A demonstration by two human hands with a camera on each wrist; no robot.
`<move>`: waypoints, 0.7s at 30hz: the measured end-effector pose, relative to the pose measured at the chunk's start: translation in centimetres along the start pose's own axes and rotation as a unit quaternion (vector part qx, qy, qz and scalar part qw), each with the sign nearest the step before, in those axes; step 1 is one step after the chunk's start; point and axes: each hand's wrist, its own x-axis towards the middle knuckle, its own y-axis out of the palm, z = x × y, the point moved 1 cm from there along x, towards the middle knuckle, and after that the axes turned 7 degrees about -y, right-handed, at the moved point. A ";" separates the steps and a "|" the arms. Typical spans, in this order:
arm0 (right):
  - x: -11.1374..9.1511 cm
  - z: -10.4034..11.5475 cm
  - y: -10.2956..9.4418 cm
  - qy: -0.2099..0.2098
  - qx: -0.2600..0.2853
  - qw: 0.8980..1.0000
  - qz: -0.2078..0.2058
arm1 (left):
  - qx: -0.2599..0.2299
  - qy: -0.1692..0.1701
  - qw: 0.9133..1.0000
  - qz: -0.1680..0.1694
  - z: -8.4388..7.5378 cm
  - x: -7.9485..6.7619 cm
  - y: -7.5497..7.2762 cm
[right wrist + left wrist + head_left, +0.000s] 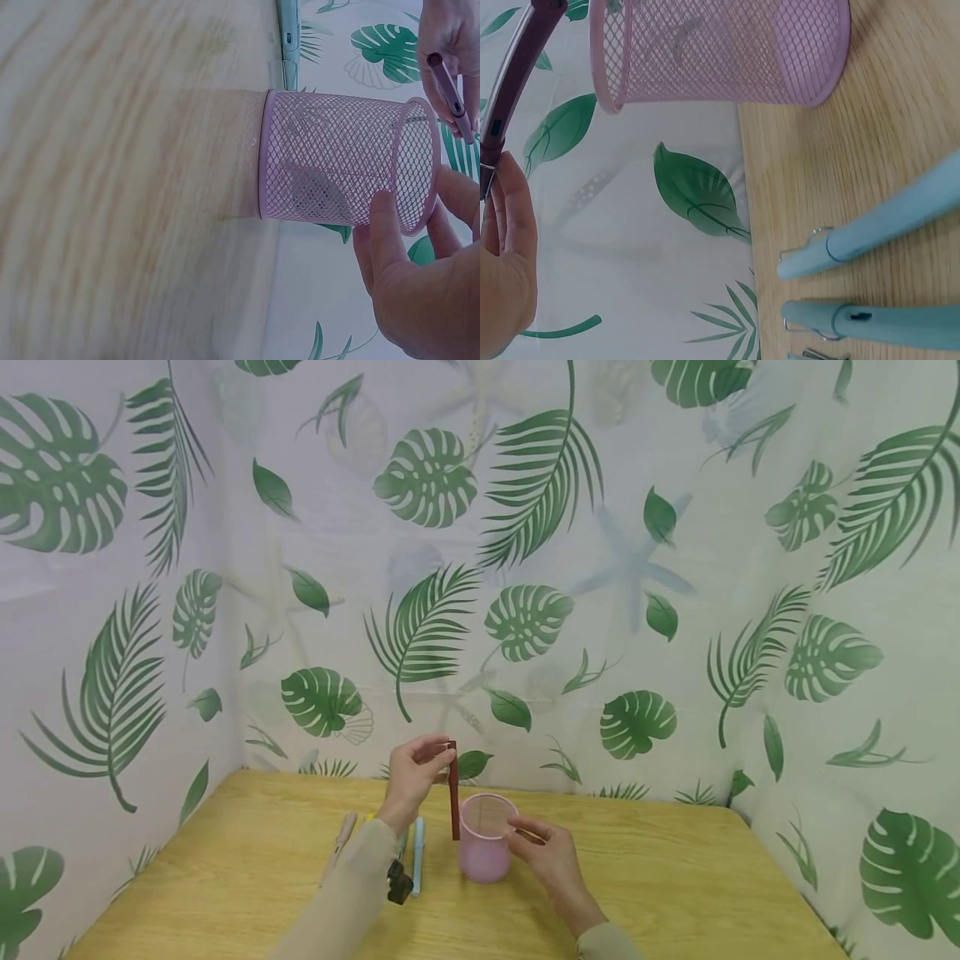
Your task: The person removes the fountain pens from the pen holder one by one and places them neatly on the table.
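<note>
A dark red pen (453, 793) hangs nearly upright, its upper end pinched by my left hand (411, 781). In the left wrist view the pen (517, 82) has a clip near the fingertips. Just right of it stands a pink mesh pen holder (485, 860), upright on the table; the pen's lower end is beside its left side, outside it. My right hand (551, 864) holds the holder near the rim from the right. In the right wrist view the fingers and thumb (386, 225) lie around the rim end of the mesh holder (337, 161).
Left of the holder a light blue pen (418, 856) lies on the wooden table (637, 877). A teal pen (885, 324) lies beside it, and a beige pen (345, 831) farther left. A leaf-patterned curtain (540, 710) stands behind the table.
</note>
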 end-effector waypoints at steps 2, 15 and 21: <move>0.0 0.0 0.0 0.000 -0.001 1.000 0.000 | 0.000 -0.002 1.000 -0.001 0.0 0.0 -0.3; 0.0 0.0 0.0 0.002 -0.004 1.000 0.002 | 0.010 -0.009 1.000 -0.019 0.4 -0.4 -2.5; 0.0 0.0 -0.1 0.003 -0.002 1.000 -0.002 | 0.019 -0.003 0.999 -0.026 0.6 -0.5 -3.1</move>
